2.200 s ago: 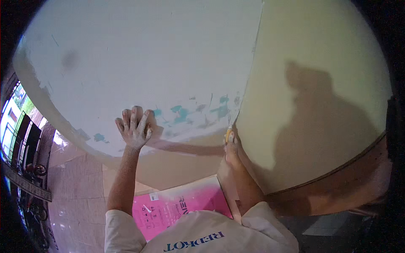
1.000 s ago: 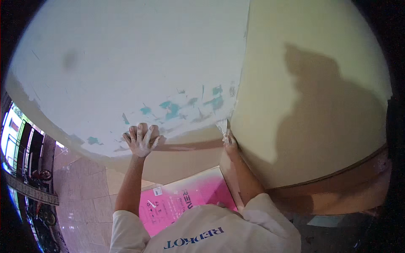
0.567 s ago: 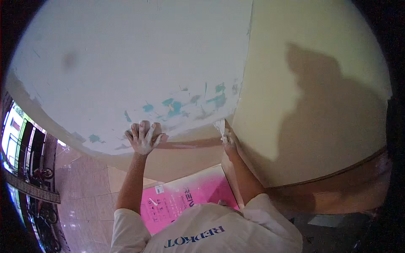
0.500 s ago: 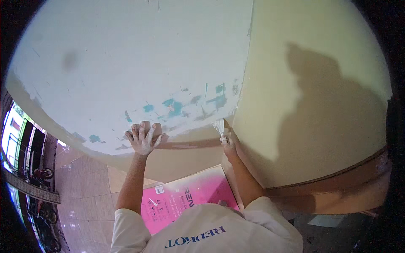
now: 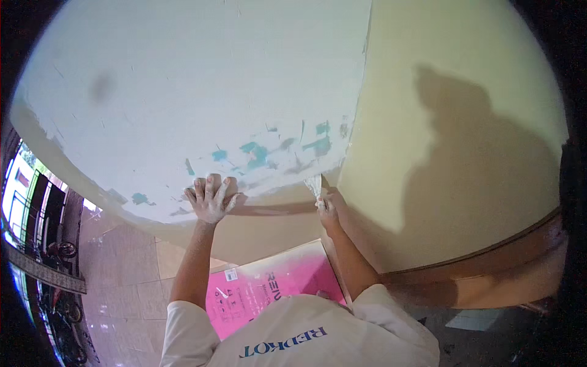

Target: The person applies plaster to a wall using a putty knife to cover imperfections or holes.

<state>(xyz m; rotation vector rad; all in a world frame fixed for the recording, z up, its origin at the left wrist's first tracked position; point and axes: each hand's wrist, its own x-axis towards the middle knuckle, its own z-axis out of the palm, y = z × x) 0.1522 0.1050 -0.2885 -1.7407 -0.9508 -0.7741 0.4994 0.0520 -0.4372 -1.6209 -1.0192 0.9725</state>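
Note:
White putty coats a broad wall (image 5: pixel 202 85), with teal and grey patches (image 5: pixel 255 153) showing through near its lower edge. My left hand (image 5: pixel 211 202) lies flat against that lower edge with fingers spread, dusted with white. Over to the right, my right hand (image 5: pixel 327 209) grips a putty knife (image 5: pixel 313 185) smeared with white. Its blade points up and meets the lower border of the white coat, close to the corner. Fingers hide most of the knife's handle.
A yellowish wall (image 5: pixel 391 134) meets the white one at a corner on the right and carries my shadow. Below me stands a pink and white box (image 5: pixel 244 293). Floor tiles (image 5: pixel 122 263) and parked motorcycles (image 5: pixel 64 300) lie at the left.
The putty knife has shifted slightly left along the lower border, with my right hand. My left hand keeps its place on the wall; the view has moved a little.

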